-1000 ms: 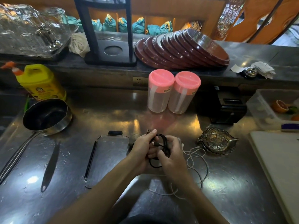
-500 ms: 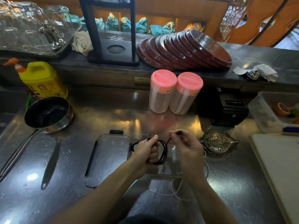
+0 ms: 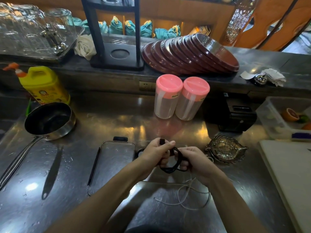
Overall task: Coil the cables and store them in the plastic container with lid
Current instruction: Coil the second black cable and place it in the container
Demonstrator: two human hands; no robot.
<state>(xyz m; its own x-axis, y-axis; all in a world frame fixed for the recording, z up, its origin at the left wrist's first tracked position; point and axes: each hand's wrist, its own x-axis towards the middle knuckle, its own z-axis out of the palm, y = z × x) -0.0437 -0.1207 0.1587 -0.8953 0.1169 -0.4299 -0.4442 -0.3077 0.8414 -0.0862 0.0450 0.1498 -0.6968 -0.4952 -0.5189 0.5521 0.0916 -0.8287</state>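
Observation:
A black cable (image 3: 175,163) is wound into a small coil that I hold above the steel counter. My left hand (image 3: 157,153) grips the coil's left side, with a black plug sticking up by the thumb. My right hand (image 3: 195,159) pinches the coil's right side. A loose white cable (image 3: 190,197) lies tangled on the counter below my right wrist. A clear container lid (image 3: 114,163) with a black latch lies flat to the left of my hands. The clear container (image 3: 144,143) sits mostly hidden behind my hands.
Two clear jars with pink lids (image 3: 181,96) stand behind my hands. A metal saucepan (image 3: 48,121) and yellow bottle (image 3: 43,84) are at left. A metal leaf dish (image 3: 225,148), a black device (image 3: 235,115), a fruit tub (image 3: 286,115) and a white board (image 3: 289,174) are at right.
My right hand, which had pulled the cable end up and away to the right, has come back to the coil and closed on it. My left hand kept its grip.

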